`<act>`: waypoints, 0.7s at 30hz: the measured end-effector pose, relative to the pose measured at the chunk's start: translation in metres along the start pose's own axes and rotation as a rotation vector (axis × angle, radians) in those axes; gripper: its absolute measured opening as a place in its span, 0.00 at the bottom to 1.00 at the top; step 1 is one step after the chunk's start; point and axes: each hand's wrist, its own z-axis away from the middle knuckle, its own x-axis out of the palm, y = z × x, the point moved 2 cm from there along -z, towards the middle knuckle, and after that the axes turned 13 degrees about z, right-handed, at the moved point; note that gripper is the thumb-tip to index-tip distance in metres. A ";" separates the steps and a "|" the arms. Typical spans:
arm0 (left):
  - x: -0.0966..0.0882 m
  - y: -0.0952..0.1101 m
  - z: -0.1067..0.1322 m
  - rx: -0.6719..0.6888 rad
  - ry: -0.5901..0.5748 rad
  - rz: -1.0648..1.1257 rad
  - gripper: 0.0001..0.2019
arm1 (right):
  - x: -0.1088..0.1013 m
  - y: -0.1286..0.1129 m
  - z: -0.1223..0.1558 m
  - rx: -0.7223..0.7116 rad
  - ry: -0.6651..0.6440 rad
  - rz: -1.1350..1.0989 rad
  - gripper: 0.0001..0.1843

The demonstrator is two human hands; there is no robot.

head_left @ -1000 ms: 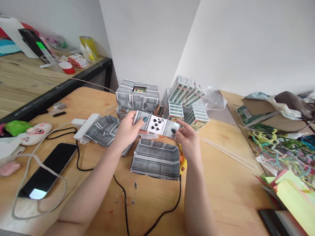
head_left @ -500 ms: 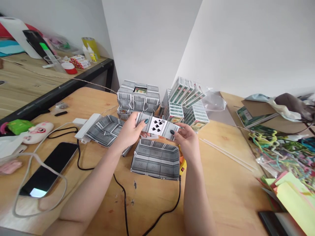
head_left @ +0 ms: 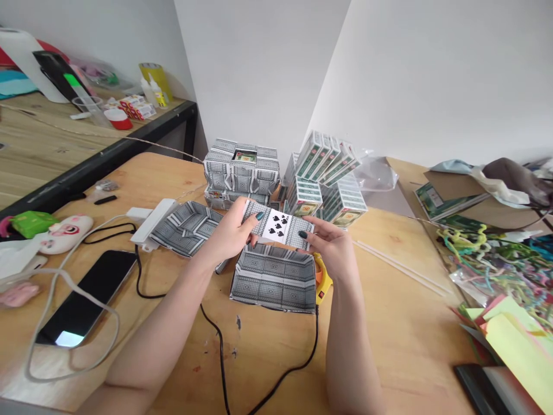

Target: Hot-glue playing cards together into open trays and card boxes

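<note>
- Head view: the card strip (head_left: 276,225), mid-frame, sits slightly lower than a moment ago, nearer the open tray's (head_left: 273,279) far rim; it seems still to be handled, not placed.
- Left hand (head_left: 231,233) and right hand (head_left: 332,245) pinch its opposite ends.
- Right of the tray, a yellow tool (head_left: 323,285) crowds that side; lower centre, a black cable (head_left: 222,351) crosses the table.

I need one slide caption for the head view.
Left hand and right hand hold playing cards near a patterned tray.

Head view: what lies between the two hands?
A strip of grey and white playing cards spans from left hand to right hand in the head view.
</note>
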 end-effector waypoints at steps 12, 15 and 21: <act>0.026 -0.006 0.005 0.001 -0.007 0.054 0.06 | 0.005 0.004 -0.002 0.012 -0.035 -0.014 0.19; 0.031 -0.009 0.005 -0.008 -0.003 0.049 0.07 | 0.003 0.002 0.000 0.027 -0.014 -0.024 0.19; 0.037 -0.015 0.002 -0.020 -0.022 0.118 0.07 | 0.002 -0.001 0.003 0.021 -0.003 0.014 0.20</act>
